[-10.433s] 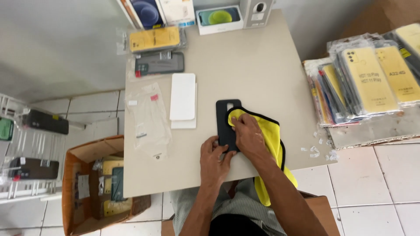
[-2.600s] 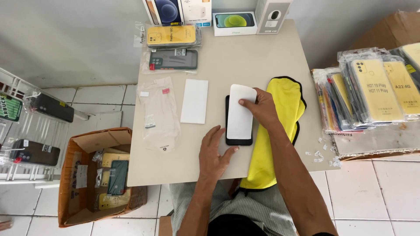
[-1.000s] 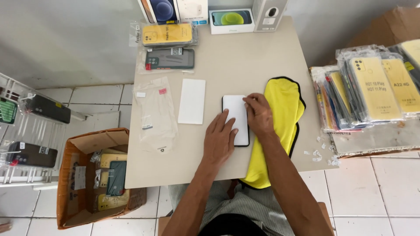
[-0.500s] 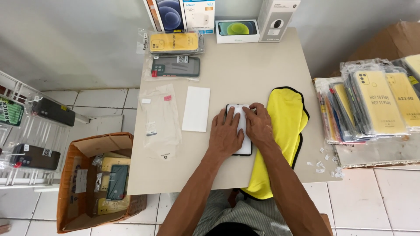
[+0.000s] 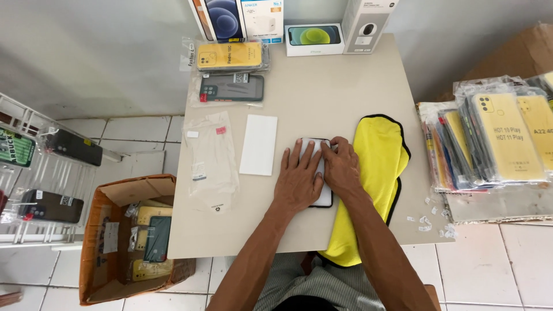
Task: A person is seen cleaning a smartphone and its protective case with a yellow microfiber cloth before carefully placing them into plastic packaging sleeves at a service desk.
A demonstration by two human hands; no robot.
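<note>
Both hands are lying open and flat on the phone (image 5: 322,196), the left hand (image 5: 299,181) covering its middle and the right hand (image 5: 341,168) pressing its right edge, while the phone is lying on the beige table (image 5: 322,98) just left of the yellow cloth (image 5: 377,167) and right of the white card (image 5: 258,144).

Black-edged phone (image 5: 322,198) lies flat on table, white sheet covering it.

Beige table (image 5: 322,80) by grey wall (image 5: 86,52); white-tiled floor (image 5: 489,265).
</note>
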